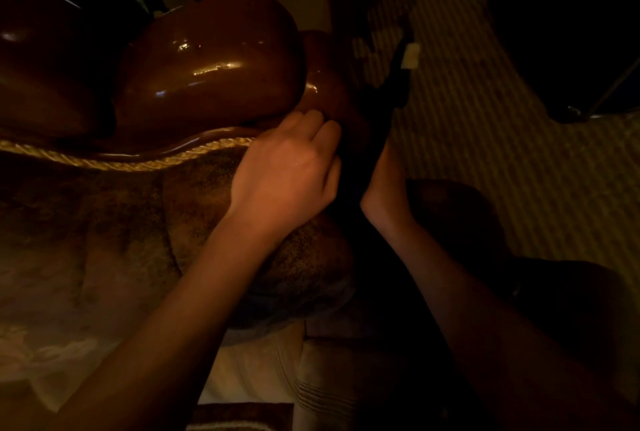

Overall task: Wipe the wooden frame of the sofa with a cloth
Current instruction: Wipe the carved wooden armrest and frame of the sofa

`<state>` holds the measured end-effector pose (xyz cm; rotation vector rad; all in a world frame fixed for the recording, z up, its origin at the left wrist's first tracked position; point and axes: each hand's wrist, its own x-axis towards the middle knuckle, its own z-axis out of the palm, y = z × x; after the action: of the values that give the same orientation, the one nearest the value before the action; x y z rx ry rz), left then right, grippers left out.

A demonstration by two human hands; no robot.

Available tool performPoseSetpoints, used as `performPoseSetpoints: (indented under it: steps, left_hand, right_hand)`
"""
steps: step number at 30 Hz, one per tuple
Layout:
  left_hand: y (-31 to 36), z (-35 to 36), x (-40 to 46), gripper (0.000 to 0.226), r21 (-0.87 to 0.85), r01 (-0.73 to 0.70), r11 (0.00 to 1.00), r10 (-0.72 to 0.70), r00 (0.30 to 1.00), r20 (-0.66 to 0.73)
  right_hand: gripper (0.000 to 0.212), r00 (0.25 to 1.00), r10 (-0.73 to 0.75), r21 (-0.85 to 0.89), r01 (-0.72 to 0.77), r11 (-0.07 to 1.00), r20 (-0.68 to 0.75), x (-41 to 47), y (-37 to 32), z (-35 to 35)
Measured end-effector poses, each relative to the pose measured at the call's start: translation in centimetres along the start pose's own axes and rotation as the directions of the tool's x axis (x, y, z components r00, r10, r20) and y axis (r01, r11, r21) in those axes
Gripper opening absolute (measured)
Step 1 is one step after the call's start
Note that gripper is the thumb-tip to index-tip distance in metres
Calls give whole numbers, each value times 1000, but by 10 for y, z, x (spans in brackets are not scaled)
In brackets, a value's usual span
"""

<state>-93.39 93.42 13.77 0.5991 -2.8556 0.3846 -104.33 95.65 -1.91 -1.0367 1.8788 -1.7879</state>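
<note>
The sofa's glossy carved wooden frame (214, 60) curves across the upper left, with a gold rope trim (138, 162) beneath it. A dark cloth (384, 108) with a small white label stretches up along the frame's right end. My left hand (287, 171) has its fingers curled round the cloth's lower part, right at the wooden edge. My right hand (384, 188) sits just right of it, its fingers hidden behind the cloth, which it appears to hold. The scene is very dim.
Patterned brown upholstery (121, 240) fills the lower left. A striped carpet (502, 153) covers the floor on the right. A dark piece of furniture with a metal leg (588, 108) stands at the upper right. A pale striped cushion (311, 378) lies below.
</note>
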Motion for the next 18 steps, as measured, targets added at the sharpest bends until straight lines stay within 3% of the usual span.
performPoseSetpoints:
  steps: [6,8,11,14,16,18]
  left_hand:
    - [5,1,1,18,-9,42,999,-42,999,-12]
    - [5,2,2,17,-13,43,999,-43,999,-22]
    - [4,3,2,16,-25,44,999,-45,998,-31]
    - [4,3,2,17,-44,35,998,-36,999,-33]
    - [5,3,3,19,-43,43,998,-45,998,-35]
    - [9,2,4,22,-52,47,998,-49,998,-32]
  right_hand:
    - [57,958,171,-222,-119,968,231,-20,50,-19]
    - [56,971,135,-192,-97,977,198,-18,40,-15]
    - [57,1000,-22,-73,24,997,17,-10,8,4]
    - [56,1000,16,54,-15,998,-25,-6,4,7]
    - [56,992,81,-60,-75,995,100,-9,25,-5]
    - [51,941,249,-348,-159,924,231,-21,53,-17]
